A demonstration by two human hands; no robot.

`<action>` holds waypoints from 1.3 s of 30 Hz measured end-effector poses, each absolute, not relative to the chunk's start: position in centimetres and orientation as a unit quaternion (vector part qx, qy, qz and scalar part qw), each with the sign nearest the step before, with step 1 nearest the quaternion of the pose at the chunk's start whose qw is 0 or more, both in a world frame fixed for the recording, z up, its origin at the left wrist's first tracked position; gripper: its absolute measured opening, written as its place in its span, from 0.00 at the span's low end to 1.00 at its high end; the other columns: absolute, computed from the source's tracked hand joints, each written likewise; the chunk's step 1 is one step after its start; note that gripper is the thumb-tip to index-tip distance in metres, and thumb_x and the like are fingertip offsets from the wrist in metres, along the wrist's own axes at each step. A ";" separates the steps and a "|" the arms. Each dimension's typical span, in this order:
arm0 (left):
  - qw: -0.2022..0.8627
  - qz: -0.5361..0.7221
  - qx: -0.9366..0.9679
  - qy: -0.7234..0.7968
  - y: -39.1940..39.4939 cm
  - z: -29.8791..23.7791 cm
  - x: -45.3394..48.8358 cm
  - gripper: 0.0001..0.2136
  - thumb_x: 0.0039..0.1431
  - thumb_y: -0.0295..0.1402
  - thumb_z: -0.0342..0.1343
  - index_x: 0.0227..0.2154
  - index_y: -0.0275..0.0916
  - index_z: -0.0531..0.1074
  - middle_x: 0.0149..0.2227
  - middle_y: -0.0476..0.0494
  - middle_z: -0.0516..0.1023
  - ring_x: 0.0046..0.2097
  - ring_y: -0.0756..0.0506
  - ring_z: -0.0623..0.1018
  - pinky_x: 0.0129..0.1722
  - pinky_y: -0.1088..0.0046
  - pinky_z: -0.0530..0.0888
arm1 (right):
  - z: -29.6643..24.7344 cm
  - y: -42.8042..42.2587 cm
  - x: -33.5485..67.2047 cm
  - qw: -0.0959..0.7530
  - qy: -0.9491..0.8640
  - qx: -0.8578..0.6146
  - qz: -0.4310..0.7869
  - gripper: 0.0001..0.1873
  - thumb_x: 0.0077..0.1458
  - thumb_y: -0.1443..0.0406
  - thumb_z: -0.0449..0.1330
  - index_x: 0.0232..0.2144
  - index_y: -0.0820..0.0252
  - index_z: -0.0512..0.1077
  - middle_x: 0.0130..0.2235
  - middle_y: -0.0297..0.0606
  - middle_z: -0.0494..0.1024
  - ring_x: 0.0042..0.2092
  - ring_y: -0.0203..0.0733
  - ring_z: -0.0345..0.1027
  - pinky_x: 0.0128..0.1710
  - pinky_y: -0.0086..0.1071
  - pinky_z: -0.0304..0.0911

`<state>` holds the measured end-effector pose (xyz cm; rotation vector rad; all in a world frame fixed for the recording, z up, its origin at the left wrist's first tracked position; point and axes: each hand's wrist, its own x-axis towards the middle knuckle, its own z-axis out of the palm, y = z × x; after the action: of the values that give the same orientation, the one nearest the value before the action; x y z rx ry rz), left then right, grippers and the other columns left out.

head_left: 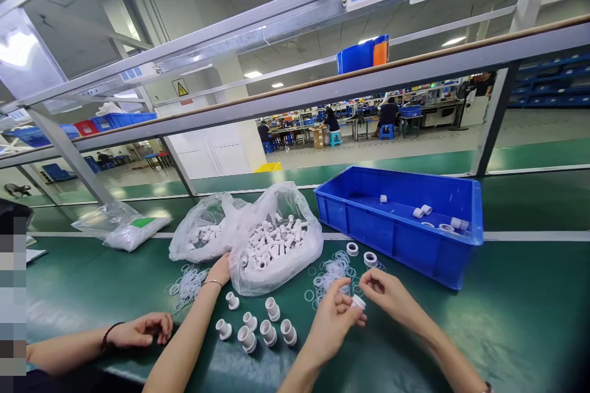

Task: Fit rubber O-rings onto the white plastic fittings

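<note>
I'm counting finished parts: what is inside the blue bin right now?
The blue bin holds a few small white fittings scattered on its floor, mostly toward the right end. The near wall hides the front strip of the floor, so anything lying there cannot be seen.

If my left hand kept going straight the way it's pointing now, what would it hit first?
Your left hand points up and right, so it would first meet your right hand, just past the white fitting it holds; depth is uncertain.
</note>
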<state>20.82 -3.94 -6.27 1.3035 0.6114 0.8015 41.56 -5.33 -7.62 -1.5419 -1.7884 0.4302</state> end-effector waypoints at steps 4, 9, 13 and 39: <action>0.675 0.334 0.593 0.285 -3.9 -6.6 21.2 0.25 0.53 0.42 0.65 0.50 0.35 0.67 0.34 0.48 0.71 0.36 0.43 0.81 0.41 0.63 0.78 | -5.2 -6.6 40.5 0.425 -0.676 -0.510 0.321 0.16 0.67 0.53 0.54 0.33 0.58 0.70 0.33 0.32 0.69 0.34 0.38 0.60 0.34 0.30 0.57; 0.592 0.343 0.666 0.297 -3.7 -6.1 20.6 0.14 0.58 0.40 0.61 0.43 0.38 0.73 0.33 0.48 0.74 0.33 0.49 0.76 0.35 0.70 0.78 | -3.9 -7.9 39.9 0.395 -0.688 -0.465 0.392 0.17 0.66 0.53 0.56 0.31 0.58 0.69 0.31 0.30 0.65 0.33 0.36 0.55 0.32 0.30 0.52; 0.634 0.372 0.608 0.299 -3.3 -6.0 20.5 0.19 0.54 0.43 0.65 0.43 0.36 0.72 0.32 0.47 0.73 0.34 0.46 0.78 0.32 0.70 0.80 | -4.1 -7.7 40.2 0.377 -0.702 -0.475 0.374 0.16 0.67 0.54 0.56 0.31 0.59 0.69 0.30 0.30 0.65 0.31 0.35 0.53 0.31 0.30 0.50; 0.880 0.291 0.363 0.096 -5.4 -7.5 20.2 0.19 0.58 0.42 0.64 0.39 0.33 0.65 0.31 0.43 0.76 0.25 0.55 0.74 0.22 0.83 0.70 | -3.4 -8.3 39.8 0.396 -0.673 -0.377 0.498 0.15 0.60 0.52 0.65 0.37 0.58 0.78 0.34 0.32 0.66 0.35 0.37 0.58 0.36 0.30 0.56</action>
<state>20.23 -5.42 -7.55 0.7570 0.1998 0.6069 39.82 -8.26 -3.41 -0.9550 -1.7069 1.2614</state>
